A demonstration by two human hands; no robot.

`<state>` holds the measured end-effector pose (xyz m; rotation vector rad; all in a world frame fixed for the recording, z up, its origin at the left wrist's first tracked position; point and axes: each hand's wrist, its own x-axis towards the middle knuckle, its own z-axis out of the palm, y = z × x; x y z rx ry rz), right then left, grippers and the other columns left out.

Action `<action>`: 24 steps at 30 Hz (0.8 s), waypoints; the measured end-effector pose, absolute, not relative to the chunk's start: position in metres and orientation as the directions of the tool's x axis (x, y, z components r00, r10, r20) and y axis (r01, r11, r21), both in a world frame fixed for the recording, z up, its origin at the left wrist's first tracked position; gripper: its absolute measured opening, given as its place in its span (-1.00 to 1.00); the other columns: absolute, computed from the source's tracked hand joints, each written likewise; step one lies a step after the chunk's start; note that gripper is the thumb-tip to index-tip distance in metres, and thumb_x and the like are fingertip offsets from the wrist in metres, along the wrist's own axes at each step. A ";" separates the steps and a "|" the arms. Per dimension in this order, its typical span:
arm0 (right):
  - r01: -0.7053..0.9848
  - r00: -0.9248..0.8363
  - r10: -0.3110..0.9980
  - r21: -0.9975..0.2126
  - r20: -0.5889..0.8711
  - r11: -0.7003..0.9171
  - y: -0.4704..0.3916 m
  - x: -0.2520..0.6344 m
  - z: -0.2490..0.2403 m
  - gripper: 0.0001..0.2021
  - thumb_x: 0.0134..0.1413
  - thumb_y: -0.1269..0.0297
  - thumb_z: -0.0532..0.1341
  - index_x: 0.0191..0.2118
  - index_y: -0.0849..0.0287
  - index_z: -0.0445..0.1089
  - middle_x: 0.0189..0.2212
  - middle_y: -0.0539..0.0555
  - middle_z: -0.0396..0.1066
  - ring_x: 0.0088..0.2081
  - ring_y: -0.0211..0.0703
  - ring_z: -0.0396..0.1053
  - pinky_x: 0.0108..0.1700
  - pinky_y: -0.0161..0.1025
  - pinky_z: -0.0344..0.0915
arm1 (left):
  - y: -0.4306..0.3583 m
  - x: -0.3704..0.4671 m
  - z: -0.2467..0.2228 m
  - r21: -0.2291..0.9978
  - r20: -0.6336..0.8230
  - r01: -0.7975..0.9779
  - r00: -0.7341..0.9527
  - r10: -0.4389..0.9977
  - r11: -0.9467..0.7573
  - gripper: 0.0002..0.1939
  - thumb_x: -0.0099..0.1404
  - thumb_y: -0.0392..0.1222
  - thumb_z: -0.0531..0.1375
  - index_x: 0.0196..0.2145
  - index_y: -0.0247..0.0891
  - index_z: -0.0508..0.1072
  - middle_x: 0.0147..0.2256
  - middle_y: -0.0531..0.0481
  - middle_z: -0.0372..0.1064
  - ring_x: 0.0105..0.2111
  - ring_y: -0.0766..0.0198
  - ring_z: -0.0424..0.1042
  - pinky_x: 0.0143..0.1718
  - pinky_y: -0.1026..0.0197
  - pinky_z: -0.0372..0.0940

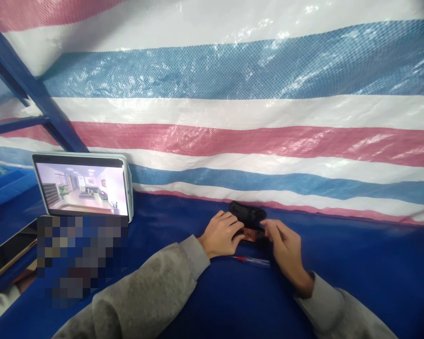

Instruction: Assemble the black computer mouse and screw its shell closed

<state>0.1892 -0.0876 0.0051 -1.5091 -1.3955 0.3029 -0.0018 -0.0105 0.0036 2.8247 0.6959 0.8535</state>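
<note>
A small brown-orange object (250, 234) with dark spots lies on the blue surface; its exact kind is unclear. Right behind it is a black, elongated case-like thing (246, 214). Fingers bent, my left hand (222, 235) grips the left end of the brown-orange object. My right hand (287, 247) is closed in a pinch at the right end of the black thing. Whatever sits between those fingertips is too small to make out. Just in front of both hands lies a clear pen (252, 261) with a red part.
On the left a tablet (81, 186) in a pale case stands propped up, showing a room. A dark phone-like slab (10, 249) and a blurred-out patch are near it. Behind the blue surface (356, 268) hangs a striped plastic sheet (233, 113), with a blue metal frame (38, 89) at left.
</note>
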 end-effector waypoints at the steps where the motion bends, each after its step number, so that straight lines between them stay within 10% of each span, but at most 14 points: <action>1: 0.604 0.300 0.848 -0.775 0.438 0.187 -0.087 0.189 0.004 -0.66 0.27 0.09 0.03 -0.35 0.14 0.45 -0.57 -0.04 0.31 -0.51 -0.23 0.30 -0.40 -0.28 0.25 | -0.010 -0.002 0.003 0.239 0.498 0.392 0.736 0.459 -0.888 -0.82 0.31 -0.12 0.18 -0.24 -0.29 0.46 -0.33 -0.08 0.43 -0.25 0.14 0.38 -0.23 0.11 0.19; 9: 0.808 0.141 0.825 -0.546 0.547 0.223 -0.070 0.203 -0.010 -0.67 0.20 0.12 0.11 -0.01 0.13 0.42 0.08 0.24 0.29 0.14 0.09 0.25 0.16 0.10 0.21 | -0.009 -0.001 0.000 0.248 0.470 0.411 0.740 0.480 -0.877 -0.82 0.31 -0.12 0.20 -0.22 -0.27 0.46 -0.26 -0.08 0.43 -0.20 0.13 0.37 -0.20 0.10 0.20; 24: 0.794 0.018 0.847 -0.522 0.532 0.311 -0.059 0.230 0.009 -0.73 0.20 0.08 0.14 -0.10 0.08 0.43 0.02 0.15 0.44 0.04 0.02 0.40 0.10 -0.01 0.32 | -0.009 -0.001 0.001 0.262 0.517 0.419 0.700 0.493 -0.869 -0.75 0.35 -0.03 0.17 -0.14 -0.24 0.46 -0.20 -0.07 0.40 -0.20 0.15 0.40 -0.19 0.11 0.30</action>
